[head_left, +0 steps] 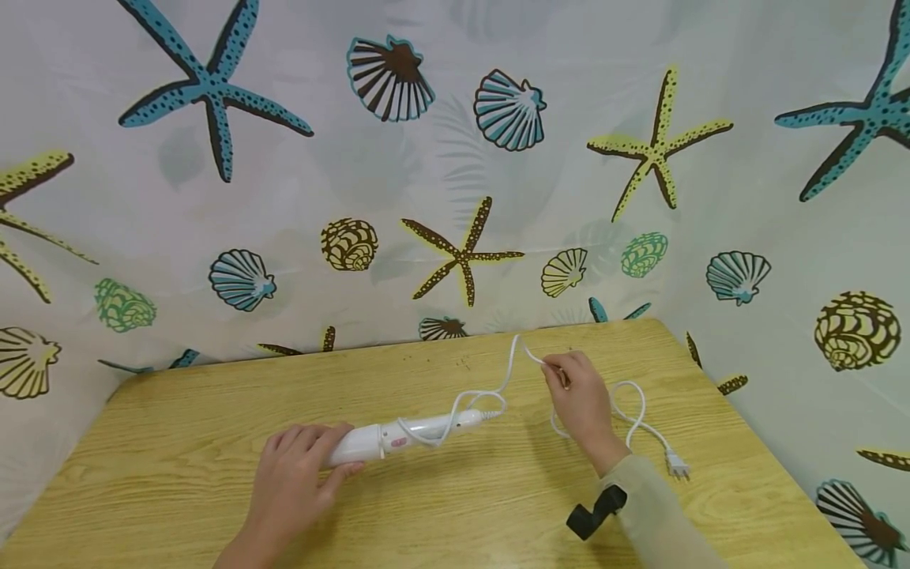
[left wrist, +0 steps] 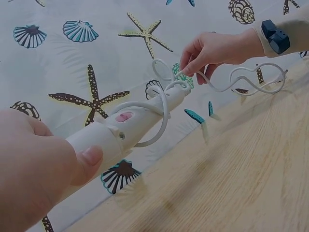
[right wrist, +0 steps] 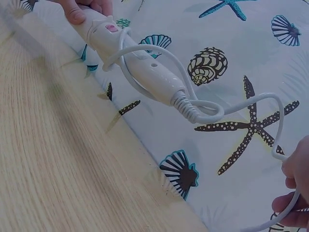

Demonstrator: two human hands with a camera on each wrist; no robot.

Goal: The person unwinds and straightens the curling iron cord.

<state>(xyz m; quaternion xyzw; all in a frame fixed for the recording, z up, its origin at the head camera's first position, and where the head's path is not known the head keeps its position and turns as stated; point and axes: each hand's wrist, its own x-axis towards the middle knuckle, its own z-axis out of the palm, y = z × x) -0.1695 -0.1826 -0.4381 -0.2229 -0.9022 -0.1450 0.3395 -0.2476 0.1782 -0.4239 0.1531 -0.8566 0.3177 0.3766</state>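
A white hair styling iron (head_left: pixel 426 431) with a pink button is held at its thick end by my left hand (head_left: pixel 295 470), thumb along the near side. Its white power cord (head_left: pixel 510 363) wraps loosely round the handle and leaves the narrow end through a ribbed sleeve (right wrist: pixel 186 107). To the right, my right hand (head_left: pixel 581 399) pinches the cord between thumb and fingertips. Between the iron and this hand, the cord rises into a bend. Beyond the hand, the rest trails over the tabletop to a two-pronged plug (head_left: pixel 677 465).
The wooden table (head_left: pixel 178 411) lies under both hands. A white curtain (head_left: pixel 298 182) printed with starfish and shells hangs along its back and sides. Around the right sleeve (head_left: pixel 650 506) sits a black wrist strap device (head_left: pixel 596 512).
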